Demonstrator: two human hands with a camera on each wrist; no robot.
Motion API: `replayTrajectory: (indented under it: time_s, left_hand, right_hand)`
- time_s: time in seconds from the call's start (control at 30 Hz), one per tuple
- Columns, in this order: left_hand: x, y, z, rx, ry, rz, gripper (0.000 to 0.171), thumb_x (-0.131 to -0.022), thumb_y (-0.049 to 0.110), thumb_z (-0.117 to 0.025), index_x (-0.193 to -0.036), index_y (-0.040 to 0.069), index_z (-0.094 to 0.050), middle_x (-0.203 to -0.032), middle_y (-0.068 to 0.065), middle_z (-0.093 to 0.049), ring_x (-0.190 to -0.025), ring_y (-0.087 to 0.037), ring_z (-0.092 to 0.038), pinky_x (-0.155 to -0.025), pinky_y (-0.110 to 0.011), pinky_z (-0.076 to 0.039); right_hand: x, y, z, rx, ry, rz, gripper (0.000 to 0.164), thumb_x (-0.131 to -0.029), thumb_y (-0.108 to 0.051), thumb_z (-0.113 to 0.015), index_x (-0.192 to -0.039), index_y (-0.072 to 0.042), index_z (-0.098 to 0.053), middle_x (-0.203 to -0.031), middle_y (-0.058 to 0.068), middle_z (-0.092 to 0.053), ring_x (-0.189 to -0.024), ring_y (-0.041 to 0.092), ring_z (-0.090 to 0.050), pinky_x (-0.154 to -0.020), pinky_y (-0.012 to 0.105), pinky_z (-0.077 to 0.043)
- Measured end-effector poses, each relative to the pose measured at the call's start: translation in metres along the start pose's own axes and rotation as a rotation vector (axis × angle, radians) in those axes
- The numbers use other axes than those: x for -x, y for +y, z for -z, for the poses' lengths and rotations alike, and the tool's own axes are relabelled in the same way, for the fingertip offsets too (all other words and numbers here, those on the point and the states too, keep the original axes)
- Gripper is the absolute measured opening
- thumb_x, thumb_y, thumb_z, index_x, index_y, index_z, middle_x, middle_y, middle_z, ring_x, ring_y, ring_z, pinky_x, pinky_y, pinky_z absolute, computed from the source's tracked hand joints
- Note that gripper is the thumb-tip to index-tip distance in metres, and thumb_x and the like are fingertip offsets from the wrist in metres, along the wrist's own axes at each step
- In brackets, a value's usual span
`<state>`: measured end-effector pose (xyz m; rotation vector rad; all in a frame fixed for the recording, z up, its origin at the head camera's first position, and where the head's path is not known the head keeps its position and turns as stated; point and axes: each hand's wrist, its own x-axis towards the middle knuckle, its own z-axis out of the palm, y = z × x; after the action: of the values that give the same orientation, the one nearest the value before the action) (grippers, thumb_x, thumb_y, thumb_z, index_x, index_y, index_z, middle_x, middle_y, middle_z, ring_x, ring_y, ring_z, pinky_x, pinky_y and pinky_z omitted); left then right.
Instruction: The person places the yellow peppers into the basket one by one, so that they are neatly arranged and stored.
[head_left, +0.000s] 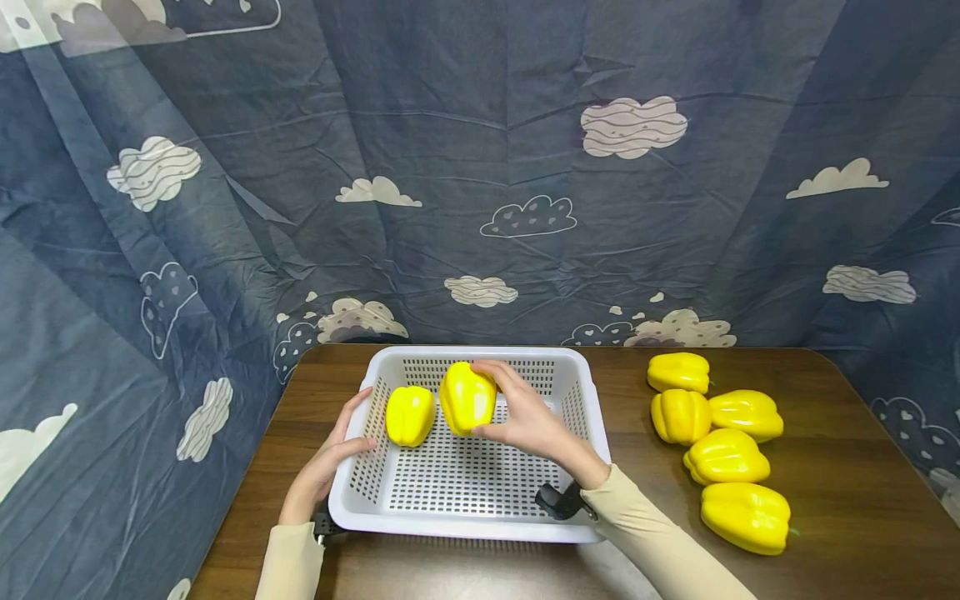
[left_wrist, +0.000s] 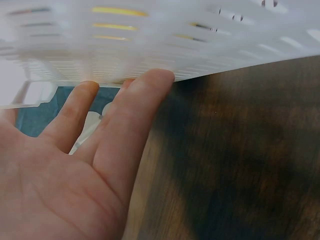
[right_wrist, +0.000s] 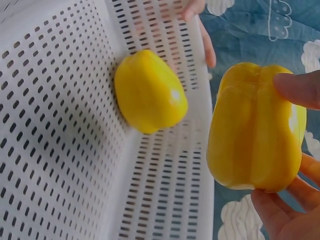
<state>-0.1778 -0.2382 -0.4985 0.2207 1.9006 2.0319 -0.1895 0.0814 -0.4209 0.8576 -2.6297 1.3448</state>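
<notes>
A yellow bell pepper (head_left: pixel 467 398) is gripped between the thumb and fingers of my right hand (head_left: pixel 528 418), held above the white perforated basket (head_left: pixel 480 528). In the right wrist view the gripped pepper (right_wrist: pixel 255 130) is large and close. Inside the basket, toward its left side, lies another yellow bell pepper (head_left: pixel 410 416). My left hand (head_left: pixel 324 467) holds the basket's left side, its thumb over the rim. The left wrist view shows that hand's fingers (left_wrist: pixel 135 125) against the outside of the basket wall (left_wrist: pixel 150 50).
Several more yellow bell peppers (head_left: pixel 726 457) lie grouped on the brown wooden table (head_left: pixel 862 500), right of the basket. Behind the table hangs a dark blue curtain (head_left: pixel 450 250) with cloud prints. A black wrist mount (head_left: pixel 558 502) is on my right wrist.
</notes>
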Motion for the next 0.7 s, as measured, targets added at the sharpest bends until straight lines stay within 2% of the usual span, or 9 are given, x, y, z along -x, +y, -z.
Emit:
replayTrajectory:
  time_s: [0.3, 0.7]
  left_hand:
    - [-0.001, 0.001, 0.001, -0.005, -0.005, 0.000, 0.078, -0.089, 0.004, -0.049, -0.152, 0.027, -0.008, -0.154, -0.016, -0.006, -0.117, -0.045, -0.041, -0.084, -0.054, -0.045]
    - [-0.001, 0.000, 0.000, -0.011, -0.001, 0.000, 0.078, -0.089, 0.004, -0.049, -0.152, 0.027, -0.009, -0.154, -0.015, -0.005, -0.119, -0.047, -0.039, -0.084, -0.053, -0.044]
  right_hand:
    - [-0.008, 0.002, -0.015, -0.004, -0.013, 0.036, 0.085, -0.061, -0.011, -0.084, -0.136, -0.001, -0.045, -0.138, 0.013, -0.045, -0.125, 0.028, -0.044, -0.102, 0.045, -0.035]
    - [-0.012, 0.007, -0.030, 0.005, -0.045, -0.016, 0.084, -0.062, -0.012, -0.084, -0.136, -0.002, -0.045, -0.139, 0.012, -0.045, -0.126, 0.028, -0.043, -0.104, 0.044, -0.033]
